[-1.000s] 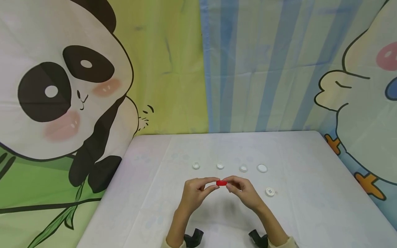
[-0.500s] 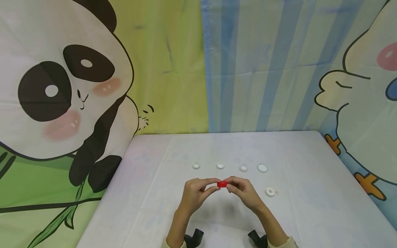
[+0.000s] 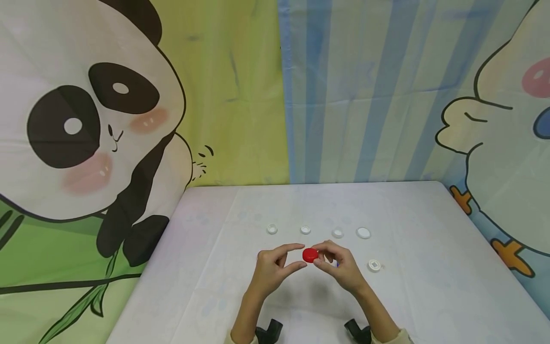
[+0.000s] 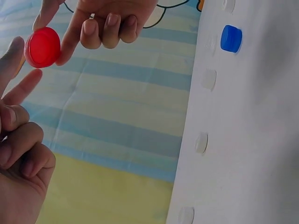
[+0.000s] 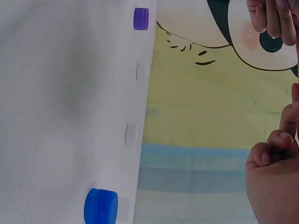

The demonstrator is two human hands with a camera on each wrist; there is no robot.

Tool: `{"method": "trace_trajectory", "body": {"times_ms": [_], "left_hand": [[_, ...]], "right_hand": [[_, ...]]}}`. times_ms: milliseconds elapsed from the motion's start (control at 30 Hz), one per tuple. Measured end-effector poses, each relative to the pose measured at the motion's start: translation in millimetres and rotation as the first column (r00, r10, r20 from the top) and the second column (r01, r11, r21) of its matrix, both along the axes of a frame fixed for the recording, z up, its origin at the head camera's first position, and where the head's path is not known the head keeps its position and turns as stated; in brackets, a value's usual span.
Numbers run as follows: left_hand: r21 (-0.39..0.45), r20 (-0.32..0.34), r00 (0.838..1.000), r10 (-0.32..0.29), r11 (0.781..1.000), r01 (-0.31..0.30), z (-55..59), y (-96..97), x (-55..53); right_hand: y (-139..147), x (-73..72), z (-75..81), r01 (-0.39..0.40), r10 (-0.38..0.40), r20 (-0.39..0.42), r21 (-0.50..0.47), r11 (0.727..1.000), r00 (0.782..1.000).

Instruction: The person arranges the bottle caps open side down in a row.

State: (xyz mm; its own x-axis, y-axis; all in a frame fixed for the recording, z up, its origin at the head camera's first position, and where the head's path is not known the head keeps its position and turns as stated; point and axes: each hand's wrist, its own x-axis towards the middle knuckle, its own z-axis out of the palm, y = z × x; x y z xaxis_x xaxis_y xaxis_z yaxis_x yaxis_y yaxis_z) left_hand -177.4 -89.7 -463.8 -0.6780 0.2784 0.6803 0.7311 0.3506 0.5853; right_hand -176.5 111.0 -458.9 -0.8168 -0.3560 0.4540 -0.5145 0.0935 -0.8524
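Observation:
A red bottle cap [image 3: 310,255] is pinched between the thumb and fingers of my right hand [image 3: 341,265], raised above the white table. My left hand [image 3: 272,267] stands just to its left, thumb and index finger spread apart with a small gap to the cap in the head view. The left wrist view shows the cap's round face [image 4: 43,47] between both hands. A blue bottle cap [image 4: 231,38] sits on the table, mostly hidden behind my right hand in the head view. The right wrist view shows a purple cap [image 5: 141,19], which my left hand seems to hide in the head view.
On the white table [image 3: 429,286] are several white caps or rings: one at far left [image 3: 271,229], another at far right of the row [image 3: 363,233], and a nearer one right of my right hand [image 3: 374,266]. Printed curtains hang behind the table [image 3: 343,119].
Both hands held the red cap before; now the left fingers have parted from it. The cap has tilted to show its round face, and a bit of blue shows behind the right hand.

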Motion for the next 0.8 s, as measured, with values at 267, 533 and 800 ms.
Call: {"method": "trace_trajectory", "body": {"times_ms": [267, 533, 800], "left_hand": [[0.002, 0.082, 0.997, -0.009, 1.000, 0.009, 5.5, 1.4, 6.3], [-0.028, 0.149, 0.989, 0.008, 1.000, -0.004, -9.4, -2.4, 0.4], [-0.019, 0.192, 0.981, -0.007, 1.000, 0.011, -37.3, -10.9, -9.8]], "right_hand": [[-4, 5.9, 8.4, 0.084, -0.074, -0.169, 0.053, 0.995, 0.983], [1, -12.3, -25.5, 0.152, -0.113, -0.325, 0.096, 0.984, 0.939], [-5, -19.6, -43.2, 0.211, -0.120, -0.326, 0.259, 0.943, 0.938]]}}
